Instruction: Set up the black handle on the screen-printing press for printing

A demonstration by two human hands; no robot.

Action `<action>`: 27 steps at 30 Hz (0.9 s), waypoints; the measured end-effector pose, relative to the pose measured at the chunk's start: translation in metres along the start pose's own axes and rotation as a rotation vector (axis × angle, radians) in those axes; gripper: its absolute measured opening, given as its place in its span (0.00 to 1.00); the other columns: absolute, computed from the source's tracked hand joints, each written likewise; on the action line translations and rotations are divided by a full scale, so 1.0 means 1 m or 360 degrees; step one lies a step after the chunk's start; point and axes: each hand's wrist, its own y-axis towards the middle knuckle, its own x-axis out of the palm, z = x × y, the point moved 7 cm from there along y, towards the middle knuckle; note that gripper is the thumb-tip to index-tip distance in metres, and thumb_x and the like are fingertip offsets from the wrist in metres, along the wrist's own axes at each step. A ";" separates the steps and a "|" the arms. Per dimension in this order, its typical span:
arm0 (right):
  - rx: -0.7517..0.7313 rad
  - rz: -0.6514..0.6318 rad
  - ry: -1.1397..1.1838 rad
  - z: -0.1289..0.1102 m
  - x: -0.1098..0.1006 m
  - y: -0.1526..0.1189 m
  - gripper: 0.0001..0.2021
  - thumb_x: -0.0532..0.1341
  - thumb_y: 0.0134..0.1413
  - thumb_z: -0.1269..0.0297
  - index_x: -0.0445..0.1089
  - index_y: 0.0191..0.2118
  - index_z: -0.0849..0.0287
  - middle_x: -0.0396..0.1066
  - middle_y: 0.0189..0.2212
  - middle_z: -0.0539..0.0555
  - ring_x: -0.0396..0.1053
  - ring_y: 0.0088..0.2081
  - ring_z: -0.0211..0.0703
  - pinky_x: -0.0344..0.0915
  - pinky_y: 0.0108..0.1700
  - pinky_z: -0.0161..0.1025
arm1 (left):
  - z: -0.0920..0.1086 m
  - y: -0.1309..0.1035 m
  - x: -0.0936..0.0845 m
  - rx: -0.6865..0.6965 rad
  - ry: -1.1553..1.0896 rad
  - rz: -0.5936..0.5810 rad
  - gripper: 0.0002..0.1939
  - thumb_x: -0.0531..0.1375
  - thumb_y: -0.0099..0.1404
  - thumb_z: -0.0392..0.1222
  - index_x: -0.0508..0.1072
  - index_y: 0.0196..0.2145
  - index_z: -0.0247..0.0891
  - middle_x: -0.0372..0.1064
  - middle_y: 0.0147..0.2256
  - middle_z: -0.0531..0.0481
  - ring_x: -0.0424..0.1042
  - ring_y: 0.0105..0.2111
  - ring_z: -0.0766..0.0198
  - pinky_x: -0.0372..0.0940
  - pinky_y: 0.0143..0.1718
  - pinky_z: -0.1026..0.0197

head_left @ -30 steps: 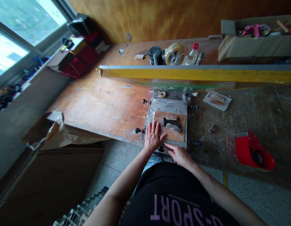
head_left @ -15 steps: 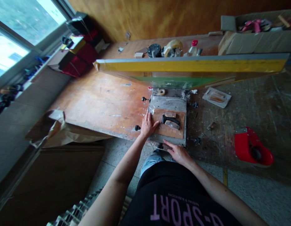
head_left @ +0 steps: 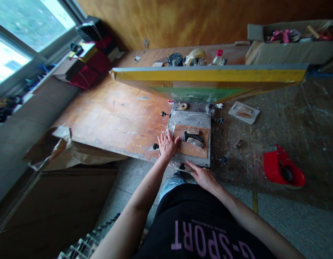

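Note:
My left hand (head_left: 167, 145) is spread with its fingers apart at the left edge of a grey metal plate (head_left: 192, 119). On the plate lies a brown board (head_left: 179, 147), and on that sits a black-handled tool (head_left: 193, 137). My right hand (head_left: 204, 177) rests at the plate's front edge, index finger stretched out, nothing held. Behind the plate a yellow-edged screen frame (head_left: 214, 75) stands raised and tilted, with a green area on its underside. A small tape roll (head_left: 183, 106) lies at the plate's back edge.
A red tape dispenser (head_left: 283, 169) and a clear packet (head_left: 244, 112) lie on the table to the right. Black knobs (head_left: 155, 146) stick out beside the plate. Behind the frame are a red-capped bottle (head_left: 218, 57) and an open carton (head_left: 292, 52).
My left hand has spread its fingers wider and shifted slightly left. My right hand stays at the plate's front edge. The whole view has shifted a little.

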 end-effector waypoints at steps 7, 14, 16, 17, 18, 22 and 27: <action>0.0015 -0.0013 0.0158 0.010 -0.005 -0.007 0.29 0.57 0.61 0.64 0.52 0.65 0.37 0.76 0.46 0.52 0.76 0.46 0.48 0.69 0.47 0.41 | 0.021 -0.048 0.003 0.0437 -0.0015 -0.0023 0.40 0.45 0.68 0.61 0.48 0.67 0.29 0.41 0.68 0.35 0.36 0.68 0.44 0.44 0.65 0.40; 0.0135 0.0139 0.0351 0.040 -0.035 -0.023 0.22 0.55 0.61 0.63 0.63 0.61 0.45 0.79 0.36 0.50 0.77 0.35 0.42 0.67 0.37 0.34 | 0.032 -0.079 -0.002 0.0825 -0.0077 -0.0203 0.35 0.46 0.70 0.56 0.48 0.67 0.32 0.42 0.68 0.38 0.38 0.68 0.48 0.45 0.66 0.42; 0.0277 0.0298 0.0348 0.069 -0.056 -0.035 0.21 0.53 0.62 0.60 0.65 0.59 0.48 0.79 0.29 0.51 0.75 0.29 0.42 0.65 0.33 0.34 | 0.031 -0.084 -0.006 0.0958 -0.0109 -0.0276 0.35 0.47 0.70 0.55 0.47 0.67 0.33 0.43 0.67 0.38 0.39 0.68 0.49 0.46 0.66 0.42; 0.0367 0.0405 0.0325 0.088 -0.068 -0.042 0.21 0.52 0.62 0.59 0.66 0.59 0.49 0.78 0.28 0.51 0.74 0.28 0.42 0.65 0.31 0.34 | 0.030 -0.089 -0.008 0.1035 -0.0128 -0.0319 0.36 0.48 0.70 0.55 0.46 0.67 0.33 0.43 0.67 0.38 0.40 0.68 0.49 0.47 0.65 0.42; 0.0468 0.0523 0.0281 0.108 -0.080 -0.051 0.21 0.51 0.63 0.58 0.66 0.59 0.50 0.77 0.27 0.52 0.74 0.27 0.42 0.64 0.30 0.35 | 0.029 -0.095 -0.010 0.1121 -0.0150 -0.0367 0.36 0.48 0.69 0.56 0.47 0.67 0.33 0.42 0.67 0.38 0.40 0.68 0.49 0.48 0.65 0.43; 0.0889 0.1059 -0.0157 0.188 -0.123 -0.095 0.21 0.51 0.62 0.57 0.69 0.56 0.55 0.77 0.33 0.58 0.73 0.33 0.48 0.65 0.32 0.39 | 0.025 -0.120 -0.025 0.1428 -0.0274 -0.0568 0.34 0.51 0.68 0.56 0.51 0.66 0.39 0.49 0.66 0.42 0.49 0.65 0.50 0.55 0.63 0.44; 0.1204 0.1247 -0.0646 0.243 -0.125 -0.128 0.22 0.53 0.60 0.60 0.65 0.58 0.61 0.71 0.40 0.66 0.69 0.44 0.56 0.64 0.44 0.47 | 0.008 -0.101 -0.042 0.1306 -0.0420 -0.0472 0.24 0.50 0.71 0.45 0.59 0.63 0.45 0.68 0.56 0.48 0.66 0.57 0.60 0.66 0.55 0.55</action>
